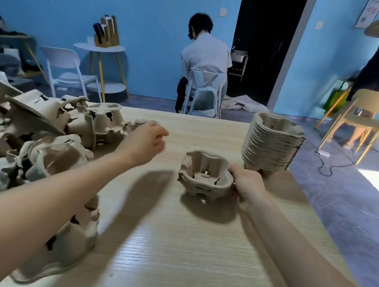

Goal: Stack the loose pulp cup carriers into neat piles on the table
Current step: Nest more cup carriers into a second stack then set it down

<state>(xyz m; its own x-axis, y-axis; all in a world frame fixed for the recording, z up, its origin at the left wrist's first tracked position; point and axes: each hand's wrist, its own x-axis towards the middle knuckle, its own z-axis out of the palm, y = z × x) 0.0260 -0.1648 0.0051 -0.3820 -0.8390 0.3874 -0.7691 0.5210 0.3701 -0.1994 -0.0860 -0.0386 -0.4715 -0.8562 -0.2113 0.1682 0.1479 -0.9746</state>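
A heap of loose pulp cup carriers covers the left side of the wooden table. A short stack of carriers sits in the middle of the table, and my right hand grips its right rim. A tall neat stack of carriers stands at the far right corner. My left hand is blurred, stretched out over the table at the right edge of the loose heap, fingers loosely curled and holding nothing.
The table's right edge runs diagonally near the tall stack. Beyond the far edge a person sits on a chair with a backpack. Another person stands at the far right by a wooden chair. White chair and round side table at back left.
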